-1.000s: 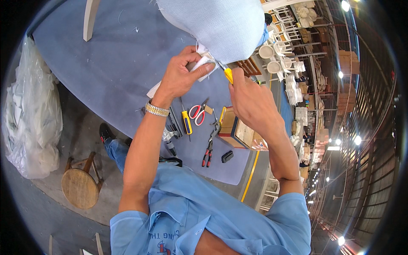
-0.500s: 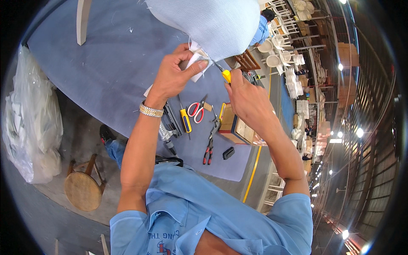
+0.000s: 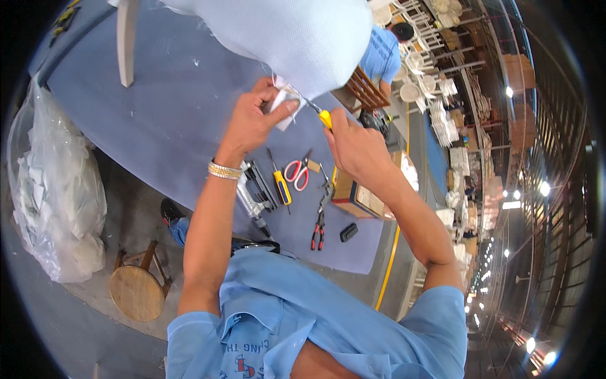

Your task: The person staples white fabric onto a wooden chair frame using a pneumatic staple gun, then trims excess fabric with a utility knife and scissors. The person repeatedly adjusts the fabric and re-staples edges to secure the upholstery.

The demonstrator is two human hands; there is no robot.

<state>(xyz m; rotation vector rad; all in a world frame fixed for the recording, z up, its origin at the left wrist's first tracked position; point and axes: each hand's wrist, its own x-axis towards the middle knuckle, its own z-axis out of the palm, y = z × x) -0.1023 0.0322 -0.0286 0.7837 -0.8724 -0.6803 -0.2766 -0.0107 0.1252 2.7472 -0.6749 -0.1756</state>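
A piece of furniture covered in pale blue-white woven fabric (image 3: pixel 297 38) lies on the blue-grey table, its lower edge frayed with loose threads. At that edge, my left hand (image 3: pixel 252 120) pinches a folded flap of white cloth (image 3: pixel 285 118) between thumb and fingers. My right hand (image 3: pixel 361 148) grips a yellow-handled tool (image 3: pixel 325 119) with a thin metal shaft. The shaft points up and left, its tip at the fabric edge beside my left fingers; whether it is a blade or a screwdriver I cannot tell.
Nearer me lie a staple gun (image 3: pixel 250 203), a yellow-and-blue screwdriver (image 3: pixel 282 186), red-handled scissors (image 3: pixel 297 175), pliers (image 3: pixel 319 230), a small black block (image 3: pixel 348 232) and a cardboard box (image 3: pixel 347 197). A co-worker (image 3: pixel 380 57) sits beyond. A wooden stool (image 3: pixel 136 294) and plastic bag (image 3: pixel 57 215) stand left.
Both hands, the tool and the fabric edge have shifted slightly left in view, while the table tools appear a little lower and right. Both grips stay the same.
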